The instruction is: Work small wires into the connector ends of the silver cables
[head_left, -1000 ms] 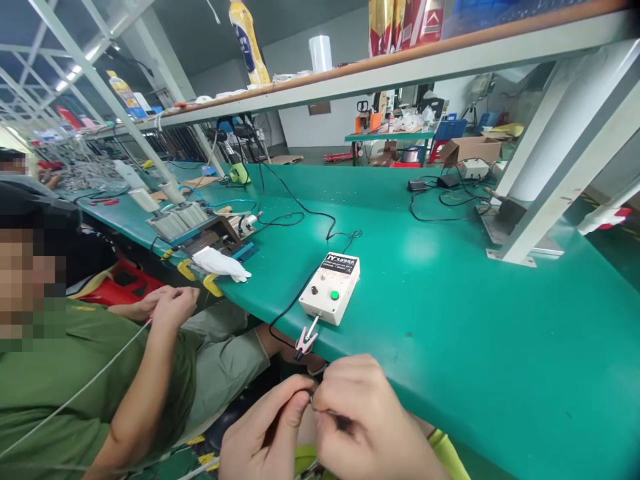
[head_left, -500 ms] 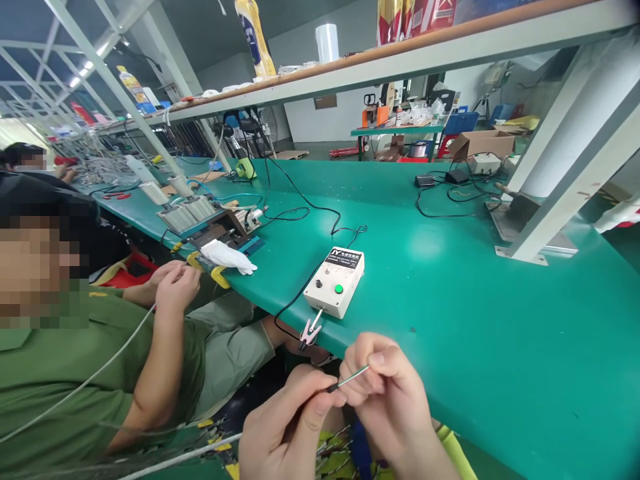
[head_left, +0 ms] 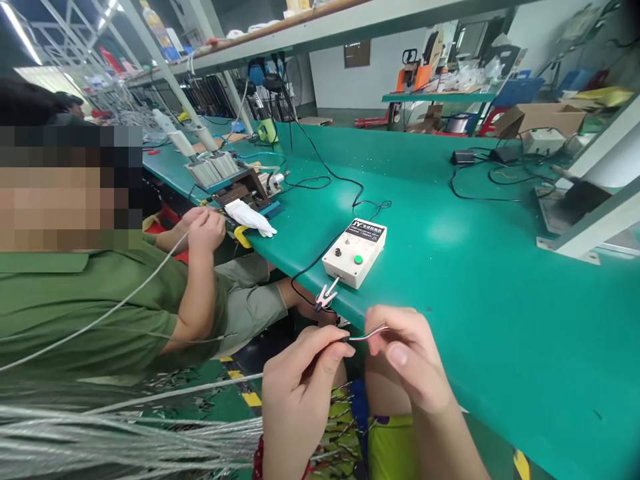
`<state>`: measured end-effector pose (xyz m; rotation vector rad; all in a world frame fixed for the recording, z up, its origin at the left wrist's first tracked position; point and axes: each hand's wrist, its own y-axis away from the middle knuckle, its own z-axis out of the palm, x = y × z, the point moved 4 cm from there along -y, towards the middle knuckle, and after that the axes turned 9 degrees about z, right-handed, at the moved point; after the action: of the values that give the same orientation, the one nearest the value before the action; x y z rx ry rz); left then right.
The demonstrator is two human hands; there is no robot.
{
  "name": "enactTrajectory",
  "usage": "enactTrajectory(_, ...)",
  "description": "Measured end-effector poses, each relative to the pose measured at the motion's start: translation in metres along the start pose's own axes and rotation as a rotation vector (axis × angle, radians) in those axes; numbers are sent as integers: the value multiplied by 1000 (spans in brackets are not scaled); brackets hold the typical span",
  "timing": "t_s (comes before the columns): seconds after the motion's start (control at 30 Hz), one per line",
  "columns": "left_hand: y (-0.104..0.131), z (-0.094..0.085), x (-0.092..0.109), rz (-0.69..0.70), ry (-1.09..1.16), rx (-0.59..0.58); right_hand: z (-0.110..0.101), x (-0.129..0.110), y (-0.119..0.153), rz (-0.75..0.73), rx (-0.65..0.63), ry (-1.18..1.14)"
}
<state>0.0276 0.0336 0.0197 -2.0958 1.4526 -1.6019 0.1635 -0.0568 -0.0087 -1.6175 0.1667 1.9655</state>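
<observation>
My left hand [head_left: 306, 377] pinches the dark end of a grey cable [head_left: 200, 389] between thumb and forefinger. Thin wires [head_left: 361, 337], some green, white and red, stick out of that end to the right. Around their free ends is my right hand [head_left: 413, 353], its thumb apart from the curled forefinger; the wires pass against the forefinger without being pinched. Beyond both hands, a white control box [head_left: 356, 252] with a green button and a black knob sits at the bench edge. A pink pronged piece [head_left: 326, 296] juts from its front.
A co-worker in a green shirt [head_left: 125, 300] sits at left, holding a cable near a bench machine [head_left: 240, 183] with a white glove [head_left: 251, 218] on it. A bundle of grey cables [head_left: 125, 440] lies at lower left. A shelf post [head_left: 595, 213] stands right on the green bench [head_left: 475, 300].
My right thumb and forefinger have parted, letting go of the wires, which now curve and show several colours. The view has shifted, bringing the cable bundle into sight.
</observation>
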Motion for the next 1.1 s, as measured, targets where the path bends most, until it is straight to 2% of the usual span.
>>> enactTrajectory(0.1, 0, 3, 1, 14, -11, -18, 9, 13, -1, 110, -73, -162)
enactTrajectory(0.2, 0, 4, 2, 31, -7, -62, 12, 22, -1, 164, -76, -186)
enactTrajectory(0.37, -1, 5, 0, 3, -11, -145, 9, 13, -3, -49, 86, 74)
enactTrajectory(0.6, 3, 9, -1, -106, 66, -148, 6, -6, -5, -263, 303, 453)
enactTrajectory(0.7, 3, 10, 0, -132, 85, -162, 1, -9, -4, -289, 344, 494)
enactTrajectory(0.87, 3, 8, 9, -117, 79, -158, -14, -4, 0, -188, 282, 396)
enactTrajectory(0.93, 6, 6, 14, -109, 95, -105, -24, -3, 2, -177, 341, 174)
enactTrajectory(1.03, 14, -2, 16, -169, 177, 131, -37, 0, 4, -183, 514, -228)
enactTrajectory(1.1, 17, -5, 15, -236, 222, 261, -31, 1, 2, -150, 487, -272)
